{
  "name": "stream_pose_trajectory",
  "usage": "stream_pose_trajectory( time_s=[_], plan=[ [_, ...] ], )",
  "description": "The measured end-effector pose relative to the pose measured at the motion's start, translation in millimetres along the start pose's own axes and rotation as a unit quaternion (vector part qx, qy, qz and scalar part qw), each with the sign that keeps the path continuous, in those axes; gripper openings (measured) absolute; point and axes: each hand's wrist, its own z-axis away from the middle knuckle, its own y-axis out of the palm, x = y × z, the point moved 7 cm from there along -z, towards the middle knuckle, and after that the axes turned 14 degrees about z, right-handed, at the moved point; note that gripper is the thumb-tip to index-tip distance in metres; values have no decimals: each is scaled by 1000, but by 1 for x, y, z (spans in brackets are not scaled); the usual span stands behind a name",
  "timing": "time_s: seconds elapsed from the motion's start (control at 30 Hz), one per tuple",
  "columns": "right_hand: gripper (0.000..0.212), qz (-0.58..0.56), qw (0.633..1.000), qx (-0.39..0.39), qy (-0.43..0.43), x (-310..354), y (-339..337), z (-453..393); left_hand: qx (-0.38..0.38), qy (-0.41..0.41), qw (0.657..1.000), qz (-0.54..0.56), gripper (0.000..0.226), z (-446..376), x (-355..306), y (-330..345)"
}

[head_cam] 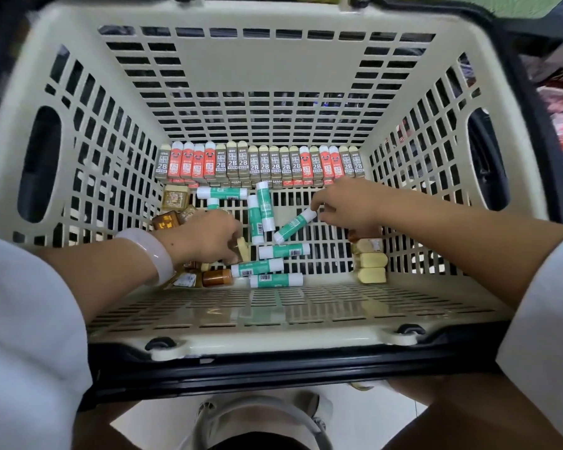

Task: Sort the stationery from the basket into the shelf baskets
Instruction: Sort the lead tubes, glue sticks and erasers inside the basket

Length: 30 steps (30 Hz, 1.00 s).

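Right hand (345, 206) pinches the upper end of a slanting glue stick (294, 226) mid-basket (273, 60); left hand (208, 235), fingers curled, grip unclear.

The slatted basket (78, 92) is cream with a black handle (273, 368). The glue sticks (294, 225) are green and white with barcodes. The row of 2B lead boxes (260, 165) mixes olive-tan and orange-red. Amber-brown packs (216, 277) and pale yellow items (372, 259), perhaps erasers, sit beside them. The bangle (150, 251) is pinkish-white; the sleeves (23, 336) are white.
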Motion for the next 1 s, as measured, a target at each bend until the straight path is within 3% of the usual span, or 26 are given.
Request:
stream_pose_trajectory(
  time_s=[0.1, 0.23, 0.37, 0.4, 0.47, 0.5, 0.57, 0.63, 0.73, 0.8, 1.0],
  plan=[
    [40, -116, 993, -1, -33, 10, -4, 1, -70, 31, 983, 166, 20, 1, -10, -22],
    [45, -318, 945, -36, -71, 25, -15, 3, -146, 74, 931, 325, 26, 7, -37, -41],
    [25, -253, 962, -95, -41, 9, -25, 3, -125, 54, 887, 441, 32, 7, -39, -38],
    [26, -187, 976, -107, -12, 0, -26, 2, -121, 46, 895, 428, 28, 6, -35, -40],
    [27, -48, 992, -102, 48, -19, -24, 3, -108, 33, 948, 296, 16, 4, -27, -44],
    [27, 1, 995, -68, 66, -25, -18, 5, -81, 28, 975, 205, 11, 2, -24, -43],
    [27, 73, 994, 35, 68, -32, 2, 6, 25, 13, 997, 69, 16, 3, -18, -29],
    [30, 112, 987, 102, 55, -33, 16, 8, 151, -24, 988, 7, 28, 10, -12, -10],
    [34, 108, 987, 110, 49, -32, 18, 7, 261, -60, 962, -60, 33, 22, -10, 12],
    [37, 86, 991, 92, 37, -27, 16, 6, 285, -57, 952, -94, 40, 26, -13, 21],
    [32, 32, 999, 6, 14, -9, 0, 1, 250, -14, 961, -122, 35, 26, -17, 24]
  ],
)
